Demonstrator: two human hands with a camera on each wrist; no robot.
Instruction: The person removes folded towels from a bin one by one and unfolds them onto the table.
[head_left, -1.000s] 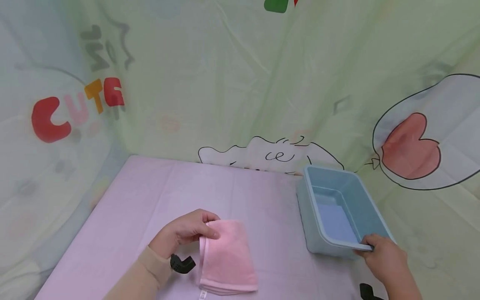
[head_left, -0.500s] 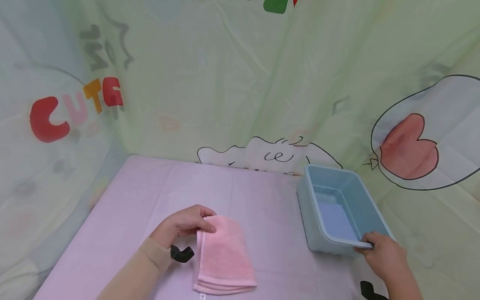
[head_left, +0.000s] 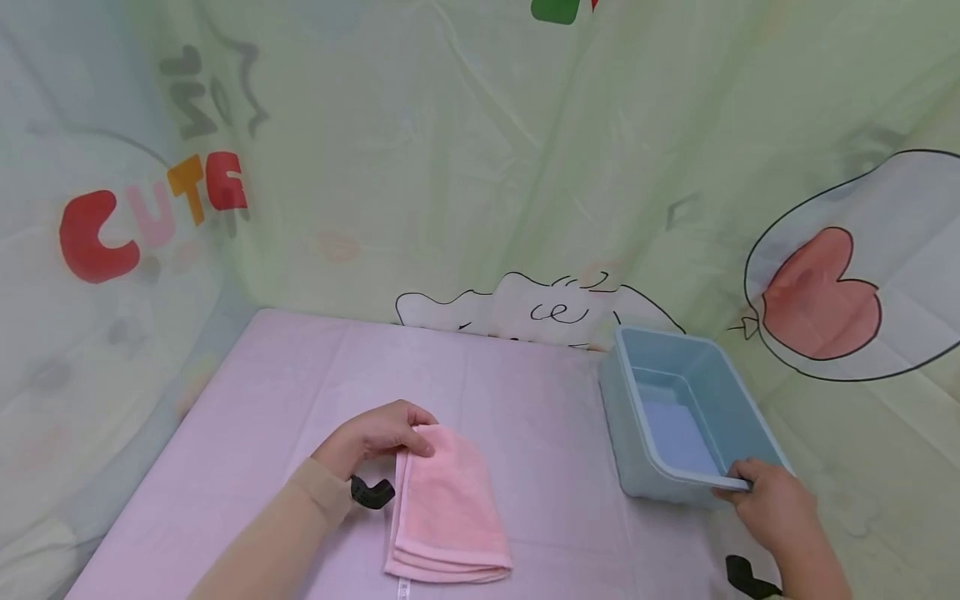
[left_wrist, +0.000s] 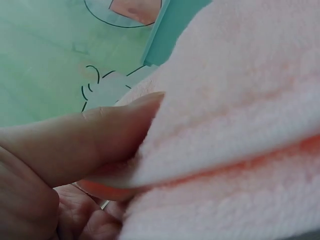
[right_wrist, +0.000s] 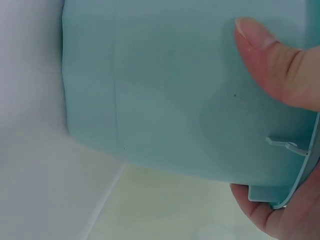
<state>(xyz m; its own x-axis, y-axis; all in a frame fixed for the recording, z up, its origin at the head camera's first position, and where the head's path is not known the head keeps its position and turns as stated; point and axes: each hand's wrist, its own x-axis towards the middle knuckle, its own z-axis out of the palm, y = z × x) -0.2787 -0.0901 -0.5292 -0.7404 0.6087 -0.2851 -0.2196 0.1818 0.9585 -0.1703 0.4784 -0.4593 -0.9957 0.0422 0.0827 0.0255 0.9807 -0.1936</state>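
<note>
A folded pink towel (head_left: 453,500) hangs from my left hand (head_left: 375,437), which pinches its upper left corner between thumb and fingers. Several layers show along its lower edge, and a small white tag (head_left: 403,589) pokes out below. In the left wrist view the thumb lies across the fuzzy towel (left_wrist: 240,90), other fingers tucked beneath. To the right, a light blue plastic bin (head_left: 613,433) stands with nothing in it. My right hand (head_left: 776,508) grips the bin's near right rim; in the right wrist view, the thumb presses the outer wall of the bin (right_wrist: 160,90).
A pale pink cloth covers the table (head_left: 315,367). Behind it hangs a green curtain (head_left: 420,183) with printed drawings, and another printed curtain (head_left: 172,333) borders the left side. The bin stands close to the back curtain. Black wrist mounts (head_left: 372,493) sit at both wrists.
My left hand has risen slightly, away from me, and the towel's lower edge has swung a little left, its layers fanning out. The bin has shifted slightly back and right with my right hand.
</note>
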